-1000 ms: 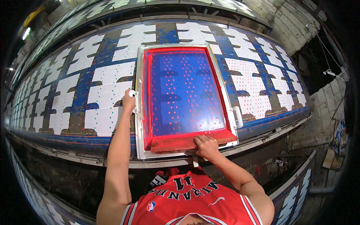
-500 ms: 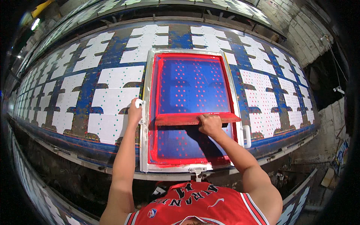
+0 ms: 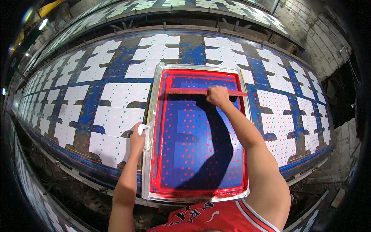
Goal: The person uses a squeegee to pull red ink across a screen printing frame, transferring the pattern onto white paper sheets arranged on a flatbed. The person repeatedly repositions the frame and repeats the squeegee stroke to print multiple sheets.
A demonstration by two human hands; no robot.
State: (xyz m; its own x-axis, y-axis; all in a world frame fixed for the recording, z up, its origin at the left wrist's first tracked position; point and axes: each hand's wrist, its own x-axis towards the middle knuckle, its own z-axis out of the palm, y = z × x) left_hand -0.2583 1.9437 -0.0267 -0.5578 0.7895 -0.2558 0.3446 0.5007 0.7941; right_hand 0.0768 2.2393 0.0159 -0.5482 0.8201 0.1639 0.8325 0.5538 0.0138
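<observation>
At the screen frame's (image 3: 147, 170) left edge, left hand (image 3: 137, 136) gripping white handle (image 3: 143, 128); right hand (image 3: 218, 96) gripping squeegee (image 3: 185, 92) near frame's far end. Likely step: spreading red ink (image 3: 216, 192); next move probably calls for even pressure, frame steady.

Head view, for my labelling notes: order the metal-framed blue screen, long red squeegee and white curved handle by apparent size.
Metal-framed blue screen
Long red squeegee
White curved handle, partly hidden by the left hand
</observation>
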